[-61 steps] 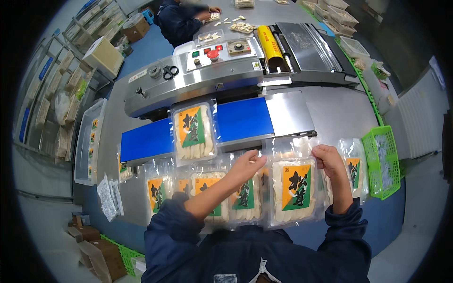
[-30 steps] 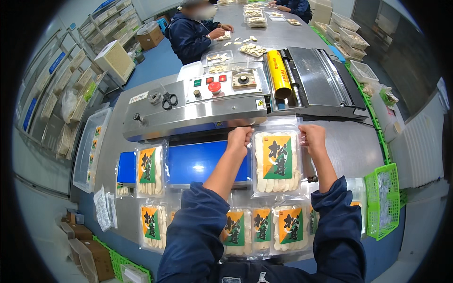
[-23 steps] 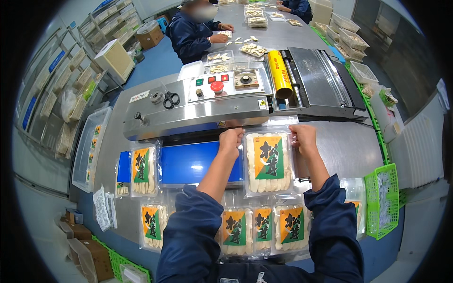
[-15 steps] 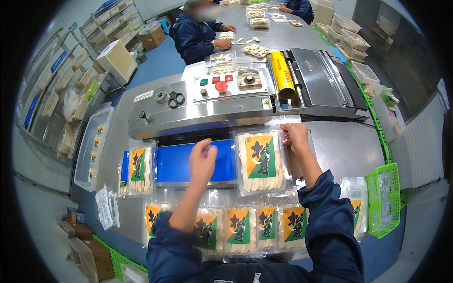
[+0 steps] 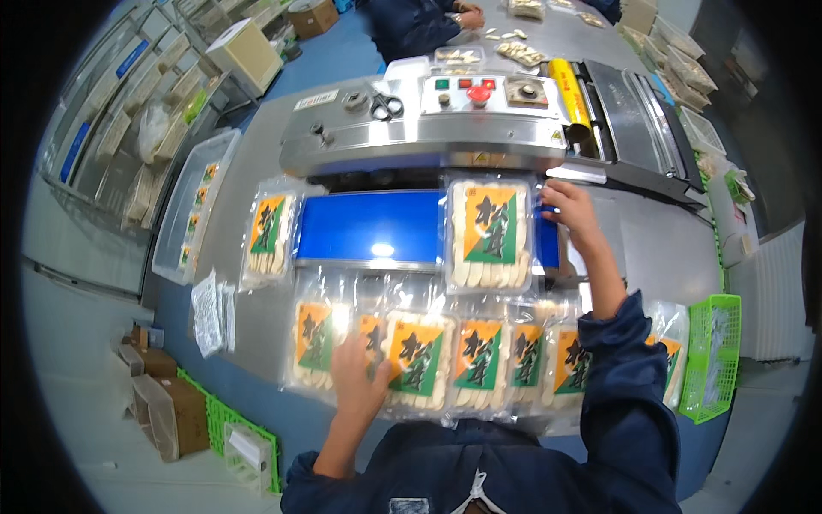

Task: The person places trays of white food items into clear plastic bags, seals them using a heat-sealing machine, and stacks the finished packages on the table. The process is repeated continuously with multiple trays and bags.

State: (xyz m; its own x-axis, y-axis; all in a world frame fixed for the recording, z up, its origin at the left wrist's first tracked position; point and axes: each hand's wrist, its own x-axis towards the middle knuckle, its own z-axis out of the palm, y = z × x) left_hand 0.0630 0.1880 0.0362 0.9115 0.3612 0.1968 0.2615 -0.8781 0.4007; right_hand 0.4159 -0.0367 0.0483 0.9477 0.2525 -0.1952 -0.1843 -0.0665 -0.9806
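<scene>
My right hand (image 5: 568, 210) is at the right edge of a clear bag of pale sliced food (image 5: 491, 236) with an orange and green label. Its fingers are loosely bent and apart. The bag lies on the blue belt (image 5: 377, 227) in front of the steel sealing machine (image 5: 419, 141). My left hand (image 5: 358, 373), blurred, reaches over a row of similar bags (image 5: 419, 360) along the near table edge, its thumb apart from the stretched fingers. Whether it touches a bag I cannot tell. Another labelled bag (image 5: 270, 236) lies at the belt's left end.
Scissors (image 5: 386, 106) lie on the machine, beside a control panel with a red knob (image 5: 479, 96). A yellow film roll (image 5: 570, 98) stands behind. A clear bin (image 5: 193, 210) is at the left, a green basket (image 5: 712, 360) at the right. Across the table a co-worker's hands (image 5: 467, 17) handle slices.
My left hand has come down from over the belt to the near row of bags. My right fingers have loosened from the bag's corner. The whole view has shifted.
</scene>
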